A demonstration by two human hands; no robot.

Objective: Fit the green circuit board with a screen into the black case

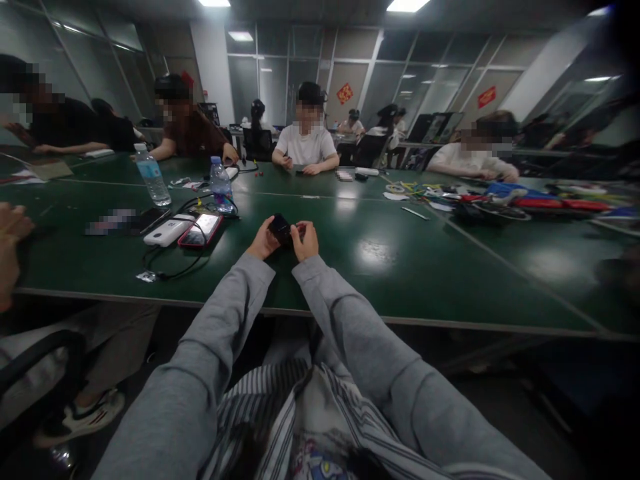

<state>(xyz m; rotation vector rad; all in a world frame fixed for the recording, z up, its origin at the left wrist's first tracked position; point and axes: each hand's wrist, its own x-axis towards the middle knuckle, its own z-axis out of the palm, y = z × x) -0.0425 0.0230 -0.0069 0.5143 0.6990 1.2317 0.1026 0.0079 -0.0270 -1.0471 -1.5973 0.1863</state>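
Both my arms in grey sleeves reach out over the green table (410, 267). My left hand (261, 241) and my right hand (305, 242) meet above the table top, fingers curled around a small black object (281, 229) with a bit of red showing at its right side. The left hand grips its left end, the right hand its right end. What the object is I cannot make out.
To the left lie a red-cased phone (201, 230), a white power bank (167, 233) and black cables. Two water bottles (153, 175) stand further back. Several people sit around the table. Colourful parts and tools (500, 197) clutter the right side. Another person's hand (10, 247) shows at the left edge.
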